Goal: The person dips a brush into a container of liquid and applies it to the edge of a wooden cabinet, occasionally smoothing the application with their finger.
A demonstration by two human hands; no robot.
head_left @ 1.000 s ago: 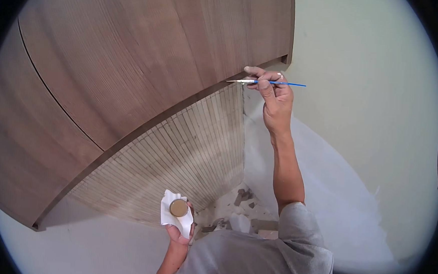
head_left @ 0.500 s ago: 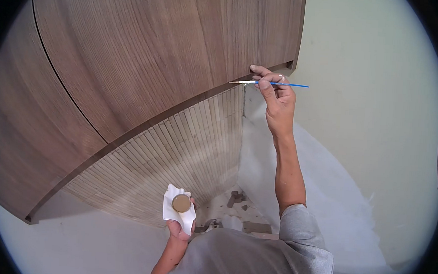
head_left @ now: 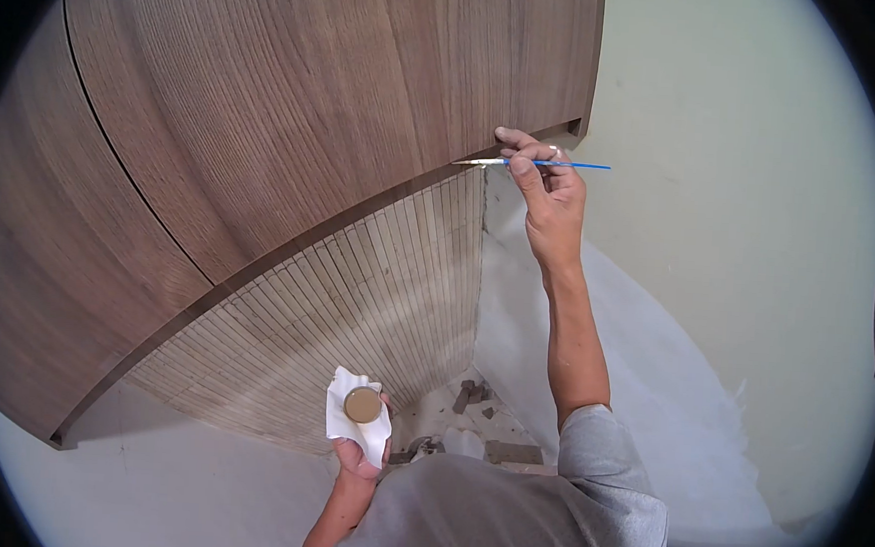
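Observation:
My right hand pinches a thin blue-handled paintbrush between thumb and fingers. The brush lies roughly level, its tip pointing left at the lower edge of a brown wood-grain cabinet panel. One outstretched finger is up against the panel. Low in the view, my left hand holds a small round cup of brown paint-like liquid, with a crumpled white cloth or paper around it. Most of the left fingers are hidden beneath.
Below the panel a wall of narrow beige strips meets a plain wall in a corner. A pale green wall stands to the right. Broken pieces of debris and a block lie on the floor.
The brush and my right hand have shifted slightly left along the panel's lower edge, while the view itself also moved a little. My left hand and the cup stay where they were.

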